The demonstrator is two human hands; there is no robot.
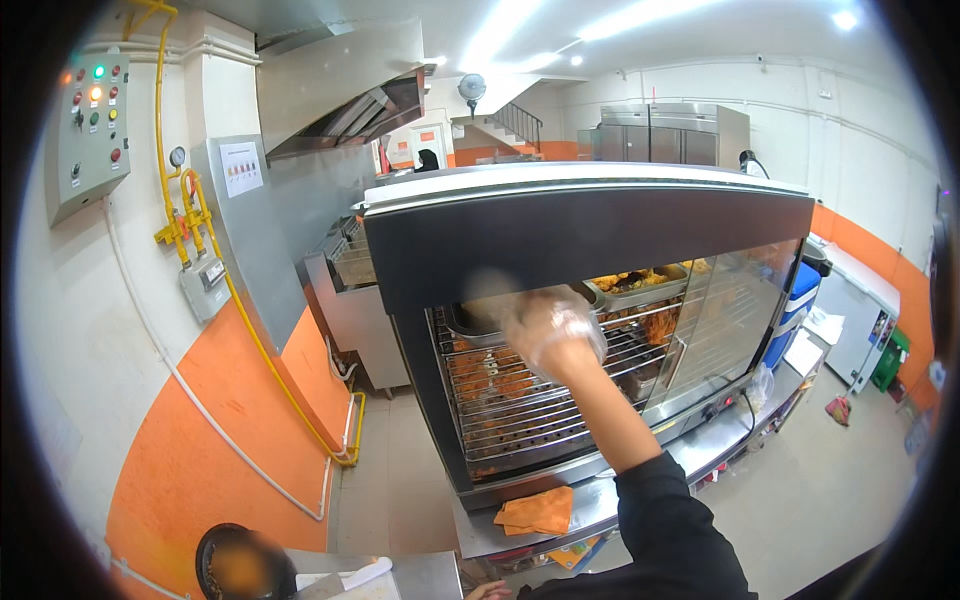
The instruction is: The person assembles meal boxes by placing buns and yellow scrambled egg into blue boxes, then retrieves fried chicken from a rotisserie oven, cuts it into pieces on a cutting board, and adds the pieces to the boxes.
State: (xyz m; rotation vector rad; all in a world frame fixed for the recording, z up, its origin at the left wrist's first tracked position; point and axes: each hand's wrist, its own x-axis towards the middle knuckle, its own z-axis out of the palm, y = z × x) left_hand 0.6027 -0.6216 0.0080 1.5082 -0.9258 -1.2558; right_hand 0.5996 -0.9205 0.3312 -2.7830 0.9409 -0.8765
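My right hand point(553, 332), in a clear plastic glove and blurred by motion, reaches into a black-framed food warming cabinet point(590, 215). It is at the front edge of an empty-looking metal tray point(478, 316) on the upper shelf; whether it grips anything is unclear. Fried pieces point(490, 375) lie on the wire rack point(520, 425) below the hand. Another metal tray point(640, 285) with fried food sits to the right. Only a sliver of my left hand point(487, 591) shows at the bottom edge.
The cabinet's glass door point(720, 320) stands open at right. An orange cloth point(535, 510) lies on the steel counter below. Fryer baskets point(350, 255) sit behind at left, a blue cooler point(795, 305) at right. A person's head point(240, 565) shows at lower left.
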